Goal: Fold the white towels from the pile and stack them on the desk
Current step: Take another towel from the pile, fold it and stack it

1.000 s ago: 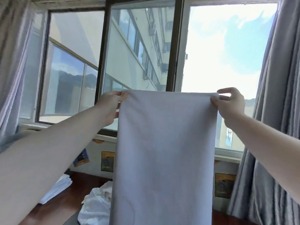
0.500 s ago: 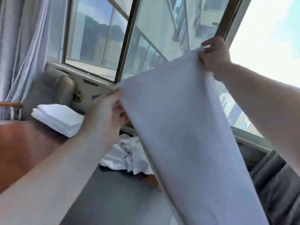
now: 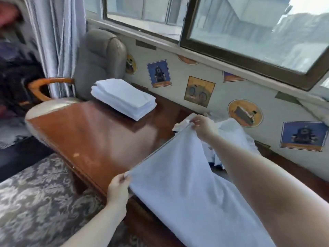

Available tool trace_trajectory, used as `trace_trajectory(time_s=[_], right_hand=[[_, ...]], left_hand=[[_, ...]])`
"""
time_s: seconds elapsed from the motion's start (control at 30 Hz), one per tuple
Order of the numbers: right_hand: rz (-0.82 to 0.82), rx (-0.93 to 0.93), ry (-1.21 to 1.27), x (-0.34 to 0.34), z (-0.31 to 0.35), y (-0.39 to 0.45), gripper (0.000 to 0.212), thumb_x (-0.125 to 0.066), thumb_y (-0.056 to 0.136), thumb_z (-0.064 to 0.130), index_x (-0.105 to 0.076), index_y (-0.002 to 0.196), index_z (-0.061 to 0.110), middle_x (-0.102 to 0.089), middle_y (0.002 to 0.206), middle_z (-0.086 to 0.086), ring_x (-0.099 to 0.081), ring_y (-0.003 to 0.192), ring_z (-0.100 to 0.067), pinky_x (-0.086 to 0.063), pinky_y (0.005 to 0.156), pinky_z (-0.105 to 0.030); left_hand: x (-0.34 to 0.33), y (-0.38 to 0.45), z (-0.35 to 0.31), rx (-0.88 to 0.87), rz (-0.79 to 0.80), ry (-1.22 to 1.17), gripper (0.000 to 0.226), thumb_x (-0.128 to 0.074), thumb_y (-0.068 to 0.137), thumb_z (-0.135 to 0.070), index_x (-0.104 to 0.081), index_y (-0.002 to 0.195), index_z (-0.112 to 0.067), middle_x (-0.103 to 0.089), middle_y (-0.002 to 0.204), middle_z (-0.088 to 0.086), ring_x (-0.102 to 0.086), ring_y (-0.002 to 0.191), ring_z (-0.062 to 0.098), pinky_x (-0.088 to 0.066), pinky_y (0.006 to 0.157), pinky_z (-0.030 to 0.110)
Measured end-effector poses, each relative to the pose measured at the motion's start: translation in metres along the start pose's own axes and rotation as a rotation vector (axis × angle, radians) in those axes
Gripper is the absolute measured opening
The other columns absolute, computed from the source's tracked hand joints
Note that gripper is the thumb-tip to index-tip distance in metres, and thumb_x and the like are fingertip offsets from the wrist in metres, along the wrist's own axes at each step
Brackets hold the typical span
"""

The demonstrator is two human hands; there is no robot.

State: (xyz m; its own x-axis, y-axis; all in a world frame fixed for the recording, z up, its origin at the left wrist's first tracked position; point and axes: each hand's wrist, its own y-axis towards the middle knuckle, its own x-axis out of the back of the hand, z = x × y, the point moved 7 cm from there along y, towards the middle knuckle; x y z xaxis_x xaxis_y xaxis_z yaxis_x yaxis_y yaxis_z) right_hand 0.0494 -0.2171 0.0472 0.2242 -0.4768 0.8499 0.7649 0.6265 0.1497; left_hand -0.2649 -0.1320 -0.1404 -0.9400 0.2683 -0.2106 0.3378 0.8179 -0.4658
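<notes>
under the window (image 3: 249,29), a reddish wooden surface (image 3: 85,136) runs along a pale wall (image 3: 178,68) dotted with square and round stickers. over its right part hangs a white towel (image 3: 187,184), stretched by its upper edge between the two hands and sloping down toward the lower right, where it lies on the surface and runs out of view. behind it, against the wall, sits the crumpled pile (image 3: 236,138) of white towels, partly hidden by the right forearm. a grey chair (image 3: 101,57) with a wooden armrest stands at the far left end of the surface, beside a pale curtain (image 3: 58,41). near that end, well apart from the held towel, a neat stack (image 3: 122,98) of folded towels rests on the wood. patterned carpet (image 3: 35,202) covers the floor at lower left. the right hand (image 3: 203,128) pinches the towel's far corner close to the pile; the left hand (image 3: 118,190) pinches the near corner, just over the surface's front edge.
</notes>
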Motion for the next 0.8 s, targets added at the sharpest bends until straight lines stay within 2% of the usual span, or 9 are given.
trace_trajectory(time_s=[0.13, 0.23, 0.4, 0.53, 0.6, 0.67, 0.73, 0.8], right_hand=[[0.077, 0.042, -0.106, -0.061, 0.047, 0.030, 0.023, -0.051, 0.092, 0.011, -0.067, 0.101, 0.024, -0.067, 0.103, 0.000, -0.061, 0.100, -0.024, -0.052, 0.079, -0.037], [0.131, 0.053, -0.209, -0.106, 0.065, 0.056, 0.024, -0.046, 0.096, 0.017, -0.064, 0.109, 0.026, -0.066, 0.105, 0.001, -0.060, 0.101, -0.025, -0.046, 0.072, -0.033], [0.246, 0.058, -0.271, -0.188, 0.086, 0.105, 0.025, -0.041, 0.098, 0.018, -0.059, 0.114, 0.024, -0.065, 0.116, 0.000, -0.060, 0.102, -0.026, -0.050, 0.076, -0.035], [0.389, 0.040, -0.278, -0.259, 0.108, 0.143, 0.024, -0.037, 0.096, 0.013, -0.056, 0.107, 0.022, -0.062, 0.113, -0.001, -0.058, 0.094, -0.025, -0.039, 0.062, -0.029], [0.438, 0.030, -0.286, -0.290, 0.122, 0.157, 0.033, -0.035, 0.094, 0.009, -0.058, 0.115, 0.022, -0.060, 0.114, -0.003, -0.058, 0.096, -0.025, -0.039, 0.063, -0.029], [0.470, -0.007, -0.274, -0.317, 0.131, 0.167, 0.038, -0.035, 0.094, 0.005, -0.058, 0.119, 0.021, -0.060, 0.114, -0.004, -0.060, 0.097, -0.027, -0.041, 0.065, -0.030], [0.497, -0.030, -0.270, -0.341, 0.138, 0.173, 0.039, -0.036, 0.093, 0.001, -0.058, 0.119, 0.020, -0.060, 0.114, -0.005, -0.061, 0.094, -0.028, -0.041, 0.064, -0.029], [0.487, -0.050, -0.267, -0.362, 0.144, 0.180, 0.037, -0.038, 0.092, 0.000, -0.057, 0.118, 0.018, -0.059, 0.116, -0.006, -0.056, 0.092, -0.026, -0.040, 0.066, -0.030]], left_hand=[[0.031, 0.041, -0.009, -0.023, 0.084, 0.199, 0.016, -0.058, 0.098, -0.023, -0.064, 0.110, -0.016, -0.067, 0.107, 0.001, -0.064, 0.098, 0.017, -0.056, 0.073, 0.035], [0.052, 0.072, -0.014, -0.031, 0.056, 0.348, 0.016, -0.055, 0.098, -0.022, -0.063, 0.108, -0.013, -0.068, 0.102, 0.003, -0.064, 0.093, 0.016, -0.058, 0.070, 0.037], [0.080, 0.131, -0.037, -0.017, 0.025, 0.615, 0.012, -0.052, 0.094, -0.015, -0.064, 0.094, -0.016, -0.069, 0.088, 0.004, -0.066, 0.082, 0.019, -0.060, 0.061, 0.037], [0.105, 0.186, -0.069, 0.003, 0.054, 0.899, 0.008, -0.055, 0.090, -0.021, -0.062, 0.086, -0.020, -0.067, 0.083, 0.002, -0.064, 0.081, 0.019, -0.057, 0.073, 0.044], [0.114, 0.212, -0.082, 0.017, 0.078, 1.003, 0.008, -0.056, 0.091, -0.023, -0.060, 0.084, -0.021, -0.065, 0.086, 0.002, -0.063, 0.081, 0.020, -0.056, 0.075, 0.041], [0.121, 0.234, -0.094, 0.019, 0.117, 1.091, 0.010, -0.056, 0.092, -0.026, -0.059, 0.084, -0.021, -0.064, 0.086, 0.002, -0.061, 0.076, 0.019, -0.052, 0.068, 0.036], [0.130, 0.253, -0.101, 0.033, 0.167, 1.169, 0.010, -0.055, 0.093, -0.027, -0.059, 0.085, -0.022, -0.062, 0.085, -0.001, -0.059, 0.073, 0.016, -0.047, 0.061, 0.031], [0.137, 0.271, -0.108, 0.048, 0.216, 1.204, 0.010, -0.057, 0.092, -0.027, -0.060, 0.084, -0.021, -0.061, 0.083, -0.001, -0.059, 0.072, 0.015, -0.047, 0.059, 0.029]])
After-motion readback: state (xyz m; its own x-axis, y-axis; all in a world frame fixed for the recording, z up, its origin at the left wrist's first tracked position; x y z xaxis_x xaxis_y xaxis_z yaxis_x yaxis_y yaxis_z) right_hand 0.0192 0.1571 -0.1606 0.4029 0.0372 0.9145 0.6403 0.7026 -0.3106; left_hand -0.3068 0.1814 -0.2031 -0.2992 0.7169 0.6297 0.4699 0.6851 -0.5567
